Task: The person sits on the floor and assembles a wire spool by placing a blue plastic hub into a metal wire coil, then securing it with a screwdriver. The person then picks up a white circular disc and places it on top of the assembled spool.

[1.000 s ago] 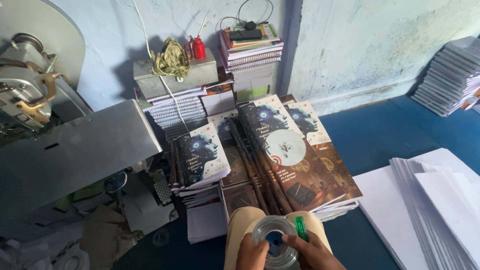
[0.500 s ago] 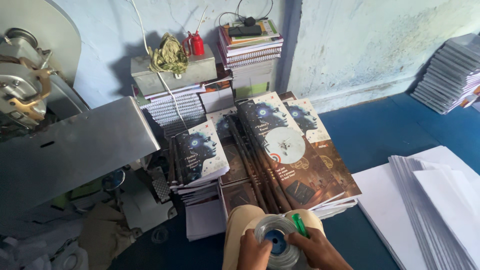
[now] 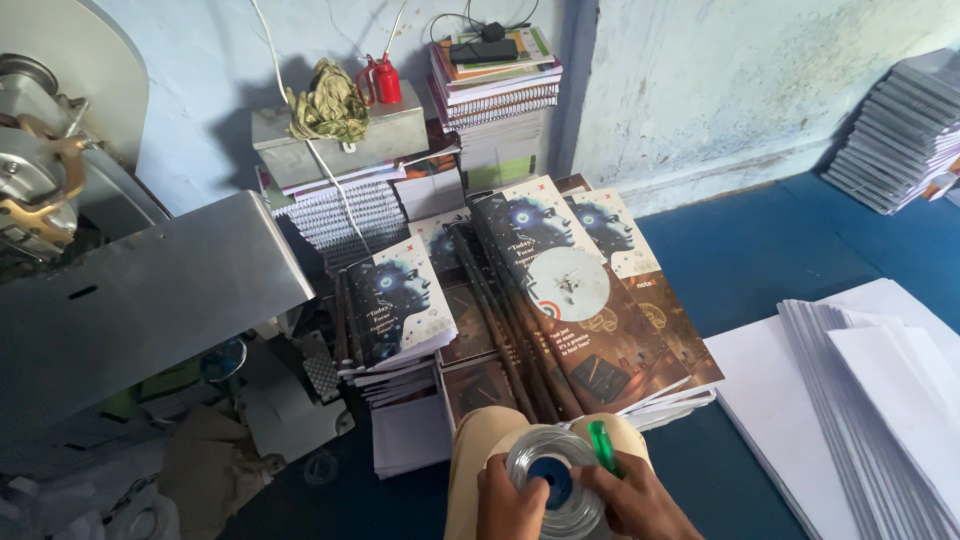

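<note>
Head view: at the bottom edge, both hands grip a clear tape roll [image 3: 555,482] with a blue core. The left hand [image 3: 510,500] clasps its left rim; the right hand [image 3: 632,498] clasps its right rim, with a green pen [image 3: 602,447] beside the fingers. The roll sits over the person's knee, just in front of the book piles [image 3: 560,300], whose near edges almost touch it. Left, a steel table [image 3: 150,300] juts toward the piles, leaving a narrow, cluttered gap of floor. Right, paper stacks [image 3: 870,400] fill the corner. Between piles and paper runs a strip of blue floor [image 3: 790,250], the widest open room, reaching the wall.
</note>
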